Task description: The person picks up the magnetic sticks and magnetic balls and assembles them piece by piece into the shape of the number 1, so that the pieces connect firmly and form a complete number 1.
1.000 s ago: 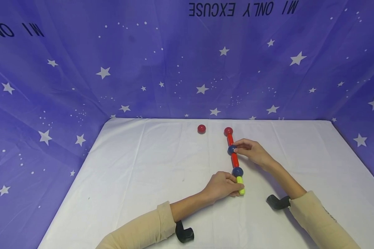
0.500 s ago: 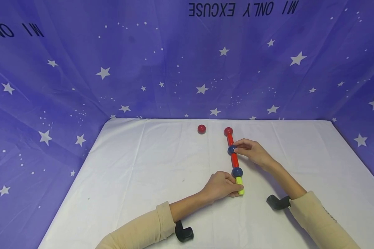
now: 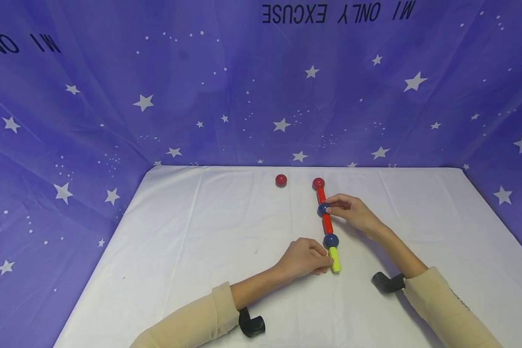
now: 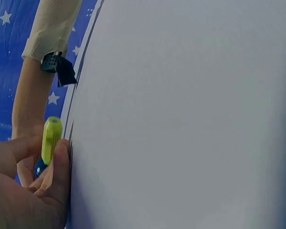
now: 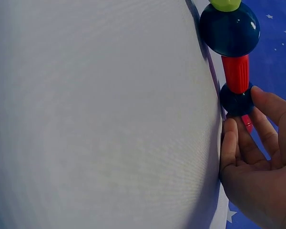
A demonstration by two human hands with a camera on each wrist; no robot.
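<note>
On the white table lies a straight chain of toy balls and rods. From the far end come a red ball (image 3: 318, 183), a red rod (image 3: 321, 195), a blue ball (image 3: 323, 209), another red rod (image 3: 327, 224), a larger-looking blue ball (image 3: 331, 240) and a yellow-green rod (image 3: 335, 260). My right hand (image 3: 357, 215) pinches the middle blue ball (image 5: 236, 99) between thumb and fingers. Beside the yellow-green rod (image 4: 51, 138) is my left hand (image 3: 302, 258), its fingers loosened and the thumb tip at the rod's left edge. Whether the thumb still touches it is unclear.
A loose red ball (image 3: 281, 181) sits near the table's back edge, left of the chain. White cloth covers the table (image 3: 209, 227). A purple star-printed curtain (image 3: 243, 87) rises behind and at both sides. Black wrist mounts (image 3: 252, 325) hang below the sleeves.
My left hand has loosened from the yellow-green rod and shifted slightly left, its thumb no longer lying across it. The right hand stays on the middle blue ball.
</note>
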